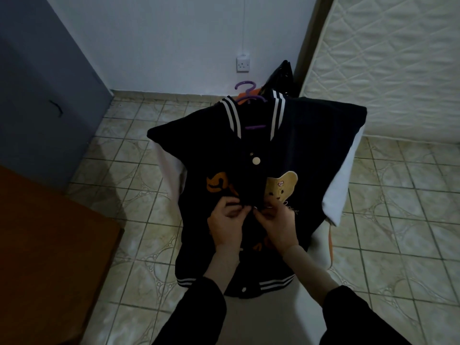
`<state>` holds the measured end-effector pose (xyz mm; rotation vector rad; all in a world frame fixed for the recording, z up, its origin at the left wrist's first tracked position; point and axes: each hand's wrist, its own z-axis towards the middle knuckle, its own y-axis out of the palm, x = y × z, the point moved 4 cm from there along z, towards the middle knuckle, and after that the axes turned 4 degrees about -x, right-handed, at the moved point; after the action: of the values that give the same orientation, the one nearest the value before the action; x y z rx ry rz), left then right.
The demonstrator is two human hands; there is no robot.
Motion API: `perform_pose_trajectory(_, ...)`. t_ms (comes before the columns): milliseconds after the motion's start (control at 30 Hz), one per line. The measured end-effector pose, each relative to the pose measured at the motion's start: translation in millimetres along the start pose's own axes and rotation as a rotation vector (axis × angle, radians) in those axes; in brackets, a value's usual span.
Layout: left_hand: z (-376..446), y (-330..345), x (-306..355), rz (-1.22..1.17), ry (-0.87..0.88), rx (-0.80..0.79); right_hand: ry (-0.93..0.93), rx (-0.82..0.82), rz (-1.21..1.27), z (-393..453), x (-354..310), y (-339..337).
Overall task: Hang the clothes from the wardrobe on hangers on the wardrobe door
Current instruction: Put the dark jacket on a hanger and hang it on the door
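A dark jacket (pixel 254 185), already on a purple hanger (pixel 249 95), lies spread over the floor (pixel 124 155) so both hands, left hand (pixel 227 224) and right hand (pixel 276 224), can pinch its front edges with fingers pressed together, apparently fastening a snap.

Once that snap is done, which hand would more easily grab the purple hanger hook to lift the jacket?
Probably the right. The hook sits above the collar, slightly nearer the right hand than the left hand. Both are pinching the jacket front at its middle, so the edge is small.
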<state>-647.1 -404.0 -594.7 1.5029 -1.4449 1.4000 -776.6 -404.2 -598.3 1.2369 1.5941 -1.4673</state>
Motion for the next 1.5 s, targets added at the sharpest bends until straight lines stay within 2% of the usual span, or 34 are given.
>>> perform_pose_trajectory(133,-1.8,-2.4,-4.6,-0.049,-0.041,-0.075,0.011,-0.033,0.06,-4.3,1.7,1.3)
perform_pose_trajectory(233,-2.5,-3.9,-4.8,0.006,-0.022,-0.079,0.011,-0.034,0.08,-8.4,4.1,2.1)
perform_pose_trajectory(367,-4.2,-8.4,-2.1,0.18,0.063,-0.012,-0.007,-0.026,0.08,-11.1,5.6,2.4)
perform_pose_trajectory(500,-6.6,-9.6,-1.6,0.245,0.099,0.032,-0.018,-0.038,0.092,-12.9,5.0,5.6)
perform_pose_trajectory(733,-6.8,-9.8,-7.1,0.171,0.124,-0.066,-0.035,-0.042,0.132,-12.0,3.8,2.3)
perform_pose_trajectory(1067,-6.3,-14.8,-14.9,0.013,0.059,-0.271,-0.05,-0.135,0.211,-7.2,0.9,-0.2)
perform_pose_trajectory(1500,-3.2,-15.4,-16.1,-0.032,-0.043,-0.247,0.049,-0.248,0.278,-3.4,9.6,0.7)
